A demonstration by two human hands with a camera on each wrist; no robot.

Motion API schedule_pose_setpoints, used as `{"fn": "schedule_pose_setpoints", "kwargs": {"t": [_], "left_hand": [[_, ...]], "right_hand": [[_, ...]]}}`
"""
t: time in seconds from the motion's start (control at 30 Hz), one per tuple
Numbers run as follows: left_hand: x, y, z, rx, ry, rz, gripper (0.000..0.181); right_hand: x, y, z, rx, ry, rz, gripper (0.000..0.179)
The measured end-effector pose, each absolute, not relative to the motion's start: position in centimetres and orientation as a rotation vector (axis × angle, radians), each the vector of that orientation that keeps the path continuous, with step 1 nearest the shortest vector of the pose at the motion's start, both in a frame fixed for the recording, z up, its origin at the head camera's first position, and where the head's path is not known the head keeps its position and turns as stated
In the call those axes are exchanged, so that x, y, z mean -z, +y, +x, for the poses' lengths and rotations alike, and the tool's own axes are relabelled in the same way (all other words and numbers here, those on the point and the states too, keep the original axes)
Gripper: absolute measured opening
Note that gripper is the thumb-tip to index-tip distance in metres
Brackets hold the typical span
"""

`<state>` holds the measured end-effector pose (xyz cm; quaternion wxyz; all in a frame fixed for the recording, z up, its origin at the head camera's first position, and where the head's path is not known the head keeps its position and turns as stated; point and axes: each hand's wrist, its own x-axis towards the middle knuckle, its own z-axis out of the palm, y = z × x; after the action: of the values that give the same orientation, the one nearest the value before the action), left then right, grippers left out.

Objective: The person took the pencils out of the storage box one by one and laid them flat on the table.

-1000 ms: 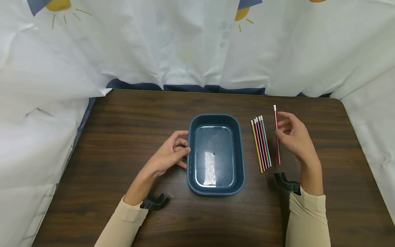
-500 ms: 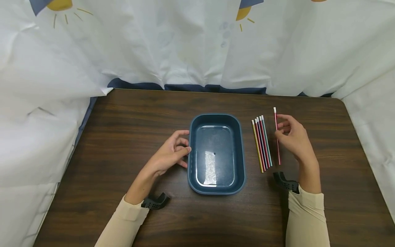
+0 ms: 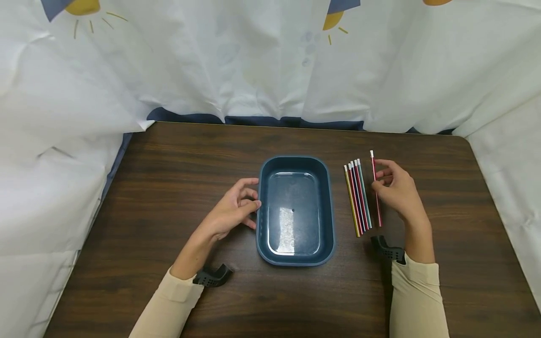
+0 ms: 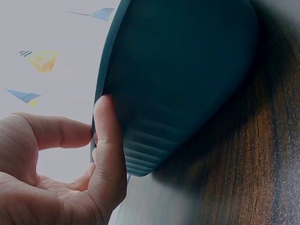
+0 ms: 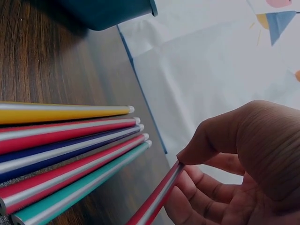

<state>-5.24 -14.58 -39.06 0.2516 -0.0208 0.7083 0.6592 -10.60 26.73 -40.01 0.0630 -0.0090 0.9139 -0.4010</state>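
My left hand (image 3: 229,213) pinches the left rim of a blue plastic tray (image 3: 331,216), thumb on the rim and fingers against the outer wall. In the left wrist view, the tray wall (image 4: 178,70) rises beside the fingers. My right hand (image 3: 397,190) holds a red striped pencil (image 3: 378,209) with a white tip, pinched between thumb and fingers. Just left of it lies a row of several pencils: yellow (image 3: 352,202), red, dark blue, red and green (image 3: 364,195). In the right wrist view, the held pencil (image 5: 157,199) slants below the fingertips, apart from the green pencil (image 5: 89,183).
A dark wood-grain table (image 3: 177,155) carries everything. White printed curtain (image 3: 253,61) hangs behind its far edge and at both sides. Black wrist mounts (image 3: 213,276) sit at both cuffs. The tray stands between the left hand and the pencil row.
My right hand has shifted slightly left and nearer to me with the red pencil, closing the gap to the row. The left hand and tray stay put.
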Motion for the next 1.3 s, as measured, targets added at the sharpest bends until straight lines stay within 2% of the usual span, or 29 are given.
{"fn": "schedule_pose_setpoints", "kwargs": {"t": [1.3], "left_hand": [[39.29, -14.74, -5.53, -1.805, 1.978, -0.062, 0.061]], "right_hand": [[40.48, 26.81, -10.6, 1.138, 2.793, -0.029, 0.051]]}}
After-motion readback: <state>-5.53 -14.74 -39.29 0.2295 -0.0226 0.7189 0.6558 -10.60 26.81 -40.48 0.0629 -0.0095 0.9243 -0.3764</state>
